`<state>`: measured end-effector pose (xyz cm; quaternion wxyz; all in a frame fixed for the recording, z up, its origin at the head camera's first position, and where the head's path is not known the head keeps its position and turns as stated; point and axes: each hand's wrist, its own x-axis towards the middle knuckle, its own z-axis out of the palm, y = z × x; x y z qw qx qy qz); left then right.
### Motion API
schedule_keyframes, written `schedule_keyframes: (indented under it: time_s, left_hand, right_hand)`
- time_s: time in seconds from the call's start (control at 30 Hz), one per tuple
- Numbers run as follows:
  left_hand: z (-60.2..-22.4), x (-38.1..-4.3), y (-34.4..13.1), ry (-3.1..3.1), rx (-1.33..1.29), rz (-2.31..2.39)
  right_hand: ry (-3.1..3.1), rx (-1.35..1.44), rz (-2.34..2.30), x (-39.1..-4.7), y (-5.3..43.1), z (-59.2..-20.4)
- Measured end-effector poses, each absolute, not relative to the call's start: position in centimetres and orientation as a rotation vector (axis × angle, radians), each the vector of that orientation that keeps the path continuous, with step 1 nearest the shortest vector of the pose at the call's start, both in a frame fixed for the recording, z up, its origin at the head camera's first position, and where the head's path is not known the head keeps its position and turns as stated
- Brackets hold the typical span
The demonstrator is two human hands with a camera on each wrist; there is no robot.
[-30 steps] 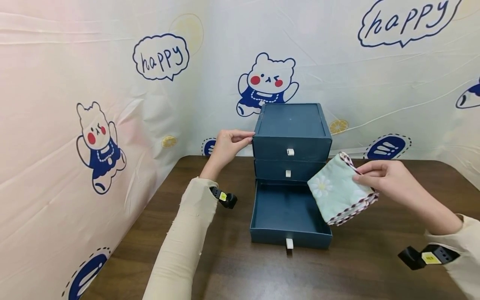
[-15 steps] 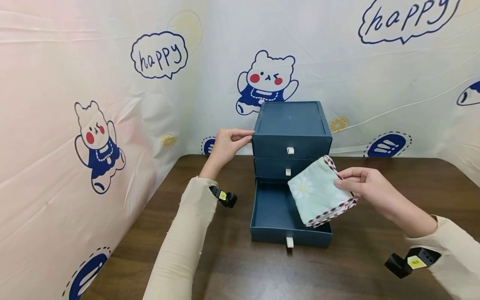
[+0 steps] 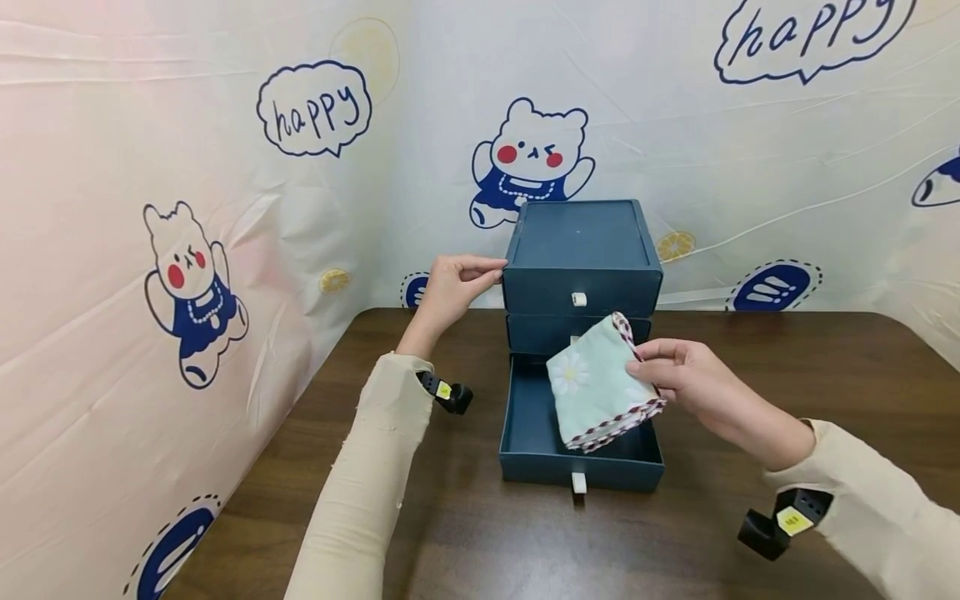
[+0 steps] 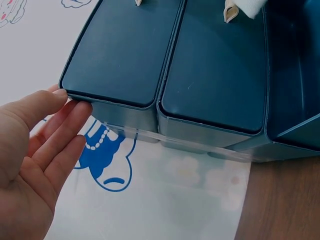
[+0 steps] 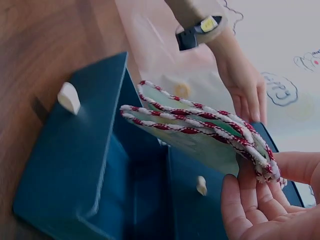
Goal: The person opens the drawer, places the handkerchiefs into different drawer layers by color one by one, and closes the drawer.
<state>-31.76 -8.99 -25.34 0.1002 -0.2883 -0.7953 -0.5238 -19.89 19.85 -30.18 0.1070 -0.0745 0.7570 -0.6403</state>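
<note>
A small blue drawer box (image 3: 581,292) stands on the table, its bottom drawer (image 3: 532,417) pulled out with a bare floor showing. My left hand (image 3: 450,292) holds the box's upper left front corner between thumb and fingers, as the left wrist view also shows. Over the pulled-out drawer, my right hand (image 3: 686,375) pinches a folded pale green handkerchief (image 3: 592,387) by its right edge. The cloth has a white daisy and a dark red and white twisted trim. It hangs tilted and covers part of the drawer; its folded layers show in the right wrist view.
White pull tabs stick out from the top drawer (image 3: 579,299) and the bottom drawer's front. A brown wooden table (image 3: 450,517) lies beneath. Behind and to the left hangs a white printed curtain (image 3: 427,100).
My right hand has carried the handkerchief leftward, from the drawer's right side to over its middle. The left hand has stayed at the box corner.
</note>
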Motion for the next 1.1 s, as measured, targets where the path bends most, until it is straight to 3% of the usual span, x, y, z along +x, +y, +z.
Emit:
schedule_keyframes:
  time_s: [0.27,1.1]
  left_hand:
    - [-27.1,-34.3,-9.4,-2.343,-0.830,-1.561]
    - [-27.3,-34.6,-9.6,-2.360,-0.849,-1.524]
  right_hand:
    - [2.044,-0.223,-1.974,-20.6,17.9,-30.7]
    - [1.856,-0.064,-1.827,-22.4,16.6,-33.5]
